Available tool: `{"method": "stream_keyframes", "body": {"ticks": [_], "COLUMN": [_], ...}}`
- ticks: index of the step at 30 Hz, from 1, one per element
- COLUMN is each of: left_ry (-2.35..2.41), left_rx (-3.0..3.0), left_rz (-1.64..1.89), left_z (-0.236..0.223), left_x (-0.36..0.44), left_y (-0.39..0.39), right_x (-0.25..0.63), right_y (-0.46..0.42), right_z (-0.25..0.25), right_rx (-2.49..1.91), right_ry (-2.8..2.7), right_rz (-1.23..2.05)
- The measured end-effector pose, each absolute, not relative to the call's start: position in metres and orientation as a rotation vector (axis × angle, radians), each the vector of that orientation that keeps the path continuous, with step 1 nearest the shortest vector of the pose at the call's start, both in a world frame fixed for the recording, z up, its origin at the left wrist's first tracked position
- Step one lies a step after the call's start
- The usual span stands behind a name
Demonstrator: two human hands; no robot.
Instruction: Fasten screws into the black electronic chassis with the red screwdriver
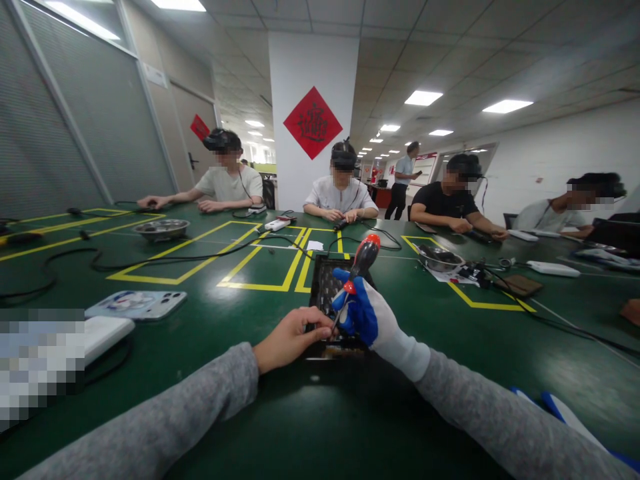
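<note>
In front of me on the green table lies a dark, shallow tray-like object (324,272) with shiny, bumpy contents; its exact kind is unclear. My right hand (383,317), in a white and blue glove, grips a screwdriver (367,253) by its black and red handle. The screwdriver tilts, shaft pointing down toward the tray's near part. My bare left hand (290,339) is at that lower end, thumb and forefinger pinched beside the tip. What those fingers hold, if anything, is too small to make out. Both hands partly cover the tray.
Left of me lie a phone (140,304) and a white device (107,337). Metal bowls (163,230) (440,260) stand farther off on both sides. Black cables (210,252) cross the table. A spare glove (570,413) lies by my right forearm. Several people sit opposite.
</note>
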State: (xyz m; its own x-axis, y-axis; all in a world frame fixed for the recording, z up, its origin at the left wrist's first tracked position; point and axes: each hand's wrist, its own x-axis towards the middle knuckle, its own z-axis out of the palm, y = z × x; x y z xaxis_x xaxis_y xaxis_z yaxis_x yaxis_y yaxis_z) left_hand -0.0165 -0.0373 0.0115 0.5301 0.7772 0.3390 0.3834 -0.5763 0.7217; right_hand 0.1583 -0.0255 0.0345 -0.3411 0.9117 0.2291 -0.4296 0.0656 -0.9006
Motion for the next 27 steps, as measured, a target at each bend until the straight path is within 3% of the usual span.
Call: {"method": "stream_keyframes", "body": {"ticks": [27], "left_ry": [0.962], "left_rx": [2.207], "left_rz": [0.858], "left_z": [0.0102], "left_x": [-0.0157], "left_y": [-0.0369], "right_x": [0.1583], "right_y": [-0.0255], "right_z": [0.0278], "right_rx": [-0.560], "right_ry": [-1.293], "right_rz": [1.456]}}
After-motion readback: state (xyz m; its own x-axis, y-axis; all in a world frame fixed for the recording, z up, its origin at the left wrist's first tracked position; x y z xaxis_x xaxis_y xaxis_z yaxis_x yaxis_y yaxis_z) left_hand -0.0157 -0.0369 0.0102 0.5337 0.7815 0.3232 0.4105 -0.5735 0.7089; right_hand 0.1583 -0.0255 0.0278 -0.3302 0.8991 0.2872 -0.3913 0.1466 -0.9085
